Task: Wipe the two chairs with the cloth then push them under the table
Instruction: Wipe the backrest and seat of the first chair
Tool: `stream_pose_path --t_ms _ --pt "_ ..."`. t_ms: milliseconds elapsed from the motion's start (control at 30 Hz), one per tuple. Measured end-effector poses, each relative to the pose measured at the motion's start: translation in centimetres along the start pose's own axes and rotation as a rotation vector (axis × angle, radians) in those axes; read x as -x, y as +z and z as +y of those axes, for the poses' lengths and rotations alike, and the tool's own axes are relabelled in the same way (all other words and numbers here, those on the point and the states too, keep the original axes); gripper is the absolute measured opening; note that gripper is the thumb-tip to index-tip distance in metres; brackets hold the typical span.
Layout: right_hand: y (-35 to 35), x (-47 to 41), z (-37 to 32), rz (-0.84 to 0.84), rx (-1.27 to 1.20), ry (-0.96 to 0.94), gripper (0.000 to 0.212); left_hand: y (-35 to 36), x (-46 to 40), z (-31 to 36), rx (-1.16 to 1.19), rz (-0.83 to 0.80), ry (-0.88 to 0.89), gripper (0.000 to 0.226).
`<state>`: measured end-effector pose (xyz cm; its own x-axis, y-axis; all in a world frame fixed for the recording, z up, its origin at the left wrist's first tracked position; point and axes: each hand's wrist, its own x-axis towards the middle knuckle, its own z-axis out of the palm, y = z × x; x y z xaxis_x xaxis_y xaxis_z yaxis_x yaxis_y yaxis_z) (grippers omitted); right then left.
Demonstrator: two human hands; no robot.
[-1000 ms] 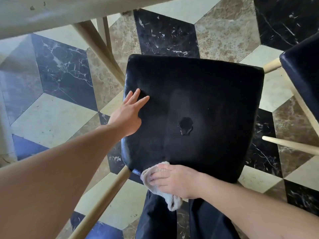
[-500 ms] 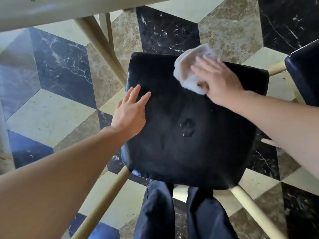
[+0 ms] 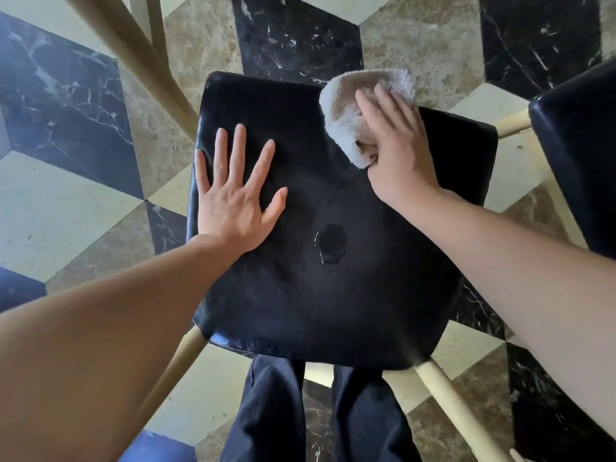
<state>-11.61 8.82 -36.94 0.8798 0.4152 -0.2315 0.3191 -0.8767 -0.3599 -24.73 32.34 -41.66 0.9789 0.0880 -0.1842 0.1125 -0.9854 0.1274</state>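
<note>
Standing over the black chair seat [image 3: 333,278], the person has it straight below and in front of both hands, its far edge toward the pale table legs [image 3: 140,51] at upper left, so the eventual push would run away from the body toward them. A second chair [image 3: 576,155] shows only as a dark corner at the right edge, nearer the right arm. On the near seat the left hand [image 3: 233,198] lies flat with fingers spread, holding nothing, pressing the left half. The right hand [image 3: 396,151] bunches the beige cloth [image 3: 350,111] under its palm at the far right corner, fingers laid over it and thumb tucked in, gripping it. A small dimple [image 3: 331,243] marks the seat's middle, between the two wrists. Compared with half a second ago the cloth hand sits at much the same far edge, while the left hand has slid further onto the seat and splayed wider.
</note>
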Motion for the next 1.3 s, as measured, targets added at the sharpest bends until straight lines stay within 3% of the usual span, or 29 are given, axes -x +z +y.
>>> stream_pose_path --t_ms 300,400,500,567,633,767,833,900,1067,1200,1300 --pt "-2.8 3.5 5.8 -0.134 0.231 -0.325 0.086 0.8 -0.1 -0.3 0.003 0.053 0.007 0.072" --pt "-3.0 8.5 8.5 -0.196 0.309 -0.595 0.069 0.8 -0.1 -0.4 0.01 0.063 0.011 0.072" --pt "-4.0 13.3 12.8 -0.312 0.382 -0.791 0.077 0.7 -0.1 -0.4 0.008 0.069 0.013 0.072" --pt "-5.0 15.9 15.2 -0.381 0.427 -0.785 0.098 0.8 -0.1 -0.4 0.005 0.076 0.015 0.072" --pt "-5.4 16.9 16.2 -0.413 0.426 -0.741 0.105 0.9 -0.1 -0.5 -0.002 0.088 0.012 0.072" --pt "-5.0 16.5 15.1 -0.388 0.379 -0.606 0.094 1.0 -0.2 -0.4 0.002 0.087 0.004 0.072" --pt "-4.3 15.8 13.8 -0.352 0.31 -0.448 0.093 0.9 -0.2 -0.3 -0.004 0.082 -0.005 0.073" --pt "-3.7 13.6 11.6 -0.28 0.229 -0.252 0.099 0.8 -0.1 -0.3 -0.007 0.078 -0.01 0.073" --pt "-1.9 3.2 4.2 0.028 -0.001 0.101 0.082 0.4 -0.2 0.0 -0.03 0.062 -0.02 0.073" --pt "-0.4 -0.7 -0.3 0.044 0.006 0.074 0.085 0.3 -0.1 0.1 -0.042 0.055 -0.021 0.072" --pt "0.2 0.3 -1.7 -0.04 0.057 -0.148 0.083 0.4 -0.1 0.0 -0.026 0.063 -0.013 0.071"
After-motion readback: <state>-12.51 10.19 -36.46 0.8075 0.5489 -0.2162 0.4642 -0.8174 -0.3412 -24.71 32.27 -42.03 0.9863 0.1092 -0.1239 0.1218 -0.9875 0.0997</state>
